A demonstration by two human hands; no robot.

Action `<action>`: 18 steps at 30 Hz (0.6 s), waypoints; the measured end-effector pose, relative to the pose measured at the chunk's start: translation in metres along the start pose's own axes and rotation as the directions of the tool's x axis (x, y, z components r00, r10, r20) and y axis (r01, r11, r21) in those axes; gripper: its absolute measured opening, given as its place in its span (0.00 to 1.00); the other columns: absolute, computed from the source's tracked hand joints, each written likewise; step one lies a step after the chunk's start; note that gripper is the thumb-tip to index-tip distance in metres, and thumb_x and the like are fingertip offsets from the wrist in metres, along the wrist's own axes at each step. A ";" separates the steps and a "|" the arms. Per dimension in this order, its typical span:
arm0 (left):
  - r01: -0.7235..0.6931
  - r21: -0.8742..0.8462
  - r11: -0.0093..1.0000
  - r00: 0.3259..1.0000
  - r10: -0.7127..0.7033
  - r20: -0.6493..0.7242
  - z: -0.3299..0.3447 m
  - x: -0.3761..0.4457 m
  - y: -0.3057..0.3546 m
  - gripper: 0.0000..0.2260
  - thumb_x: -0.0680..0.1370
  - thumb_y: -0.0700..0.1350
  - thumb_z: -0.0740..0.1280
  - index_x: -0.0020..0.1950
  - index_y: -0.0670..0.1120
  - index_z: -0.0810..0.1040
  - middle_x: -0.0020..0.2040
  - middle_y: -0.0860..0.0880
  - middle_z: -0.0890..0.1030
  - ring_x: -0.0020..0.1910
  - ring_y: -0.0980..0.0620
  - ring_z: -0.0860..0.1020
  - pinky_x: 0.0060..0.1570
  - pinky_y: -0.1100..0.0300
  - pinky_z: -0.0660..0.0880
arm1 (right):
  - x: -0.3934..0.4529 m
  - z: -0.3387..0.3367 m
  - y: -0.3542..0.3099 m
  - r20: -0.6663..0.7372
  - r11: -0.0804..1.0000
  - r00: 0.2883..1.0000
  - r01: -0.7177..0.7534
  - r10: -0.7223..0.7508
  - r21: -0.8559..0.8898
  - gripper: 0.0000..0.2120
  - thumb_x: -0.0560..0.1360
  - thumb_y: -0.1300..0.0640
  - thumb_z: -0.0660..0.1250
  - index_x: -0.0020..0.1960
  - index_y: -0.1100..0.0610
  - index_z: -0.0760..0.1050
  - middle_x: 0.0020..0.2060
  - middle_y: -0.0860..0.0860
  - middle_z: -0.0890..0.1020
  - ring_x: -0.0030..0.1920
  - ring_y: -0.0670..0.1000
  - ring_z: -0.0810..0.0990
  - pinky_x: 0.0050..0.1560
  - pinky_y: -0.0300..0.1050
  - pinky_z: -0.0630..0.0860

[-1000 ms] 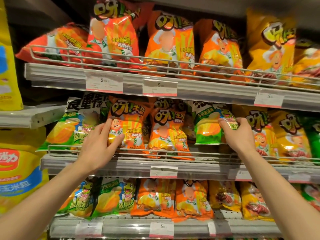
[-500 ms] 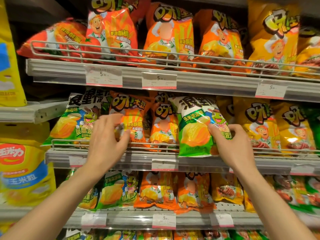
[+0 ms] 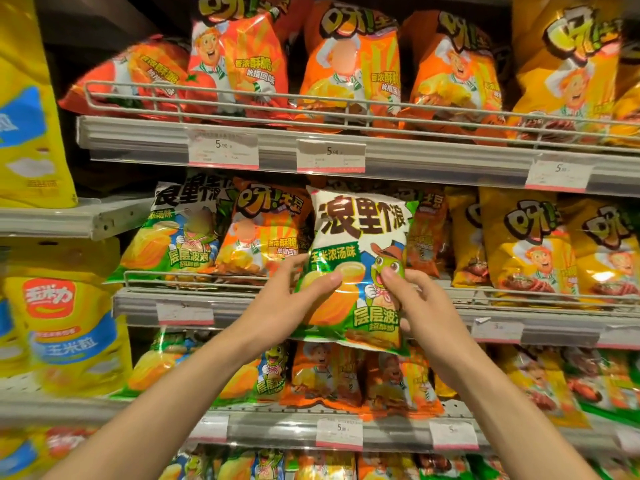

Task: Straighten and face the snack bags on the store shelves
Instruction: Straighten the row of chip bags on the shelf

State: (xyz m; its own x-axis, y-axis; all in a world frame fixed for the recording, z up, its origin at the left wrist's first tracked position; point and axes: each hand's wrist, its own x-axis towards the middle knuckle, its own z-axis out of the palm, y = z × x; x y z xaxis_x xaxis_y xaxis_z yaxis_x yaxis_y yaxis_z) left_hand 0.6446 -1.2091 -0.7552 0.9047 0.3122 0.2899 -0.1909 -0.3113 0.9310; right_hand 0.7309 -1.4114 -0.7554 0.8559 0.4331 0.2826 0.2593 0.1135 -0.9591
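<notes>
The green-and-white bag [image 3: 356, 271] is pinched by the left hand [image 3: 287, 306] and right hand [image 3: 422, 306]; neighbouring orange bags [image 3: 263, 233] could be toppled if it is reinserted carelessly.

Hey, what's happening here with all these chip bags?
A person is tidying snack shelves. Both hands hold one green and white bag in front of the middle shelf, off its rail: the left hand grips its left edge, the right hand pinches its right side. The bag faces forward, upright. A matching green bag stands at the shelf's left end.
</notes>
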 end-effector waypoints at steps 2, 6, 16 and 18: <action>-0.016 0.027 1.000 0.997 0.018 -0.071 -0.011 -0.007 -0.001 0.36 0.65 0.73 0.72 0.68 0.61 0.66 0.59 0.66 0.73 0.53 0.69 0.79 0.48 0.70 0.78 | 0.002 0.017 0.001 0.027 0.998 0.999 0.026 -0.027 0.056 0.24 0.73 0.41 0.72 0.62 0.54 0.75 0.49 0.49 0.89 0.46 0.45 0.88 0.34 0.33 0.78; -0.025 0.008 1.000 0.975 0.026 -0.221 -0.046 -0.019 -0.004 0.32 0.63 0.70 0.70 0.63 0.61 0.70 0.54 0.67 0.78 0.48 0.66 0.82 0.41 0.71 0.78 | 0.013 0.057 0.000 0.099 0.998 0.994 0.041 -0.046 0.048 0.34 0.64 0.34 0.74 0.63 0.51 0.74 0.54 0.48 0.87 0.52 0.45 0.87 0.43 0.37 0.80; 0.004 0.052 0.999 0.885 0.020 -0.465 -0.134 -0.048 -0.022 0.34 0.67 0.69 0.71 0.70 0.58 0.72 0.64 0.54 0.79 0.55 0.57 0.83 0.45 0.63 0.80 | 0.076 0.096 -0.003 0.104 0.756 0.959 0.273 -0.264 -0.596 0.14 0.80 0.42 0.66 0.56 0.49 0.83 0.48 0.45 0.86 0.52 0.46 0.83 0.51 0.44 0.77; 0.016 0.052 0.999 0.874 0.011 -0.485 -0.144 -0.049 -0.023 0.38 0.67 0.68 0.72 0.73 0.54 0.71 0.64 0.51 0.81 0.54 0.53 0.85 0.46 0.58 0.81 | 0.082 0.108 -0.003 0.113 0.627 0.951 0.277 -0.288 -0.728 0.19 0.81 0.42 0.64 0.61 0.54 0.82 0.50 0.50 0.86 0.53 0.52 0.83 0.50 0.45 0.76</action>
State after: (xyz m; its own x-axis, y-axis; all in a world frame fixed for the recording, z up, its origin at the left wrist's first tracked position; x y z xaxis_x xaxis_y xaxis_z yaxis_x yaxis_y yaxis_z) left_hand 0.5492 -1.0877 -0.7589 0.6041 0.7050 0.3716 -0.1562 -0.3524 0.9227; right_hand 0.7525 -1.2797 -0.7312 0.6884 0.4801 0.5436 0.7253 -0.4597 -0.5125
